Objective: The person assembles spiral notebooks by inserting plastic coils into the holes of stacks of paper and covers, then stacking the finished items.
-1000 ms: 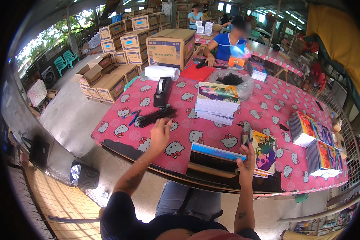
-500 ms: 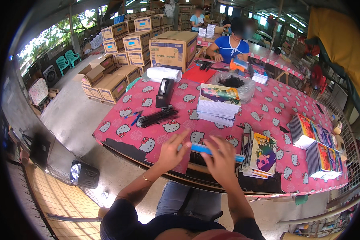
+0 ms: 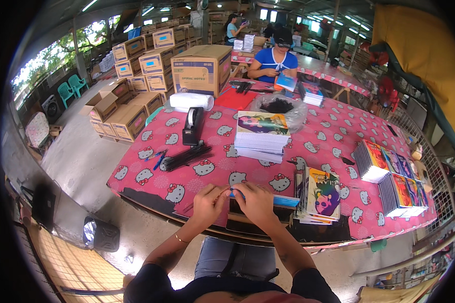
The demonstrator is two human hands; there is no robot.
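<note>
A thin notebook with a blue cover stands edge-on at the table's near edge. My right hand is closed around its left part, thumb and fingers meeting at the end. Pressed against that same end are the pinched fingers of my left hand; the exact spot they grip is hidden. Just right of my right hand lies a small stack of spiral notebooks with colourful covers. Beyond my hands rises a taller notebook stack. A bundle of black plastic spirals lies farther left.
A black tape dispenser, blue-handled tools and a white roll occupy the left side. A plastic bag of black spirals sits behind. More notebook stacks stand right. Across the table a person in blue handles a notebook.
My hands have come together and closed at the notebook's left end; before, their fingers were spread apart above it. The whole view has shifted slightly. The person opposite has raised a notebook.
</note>
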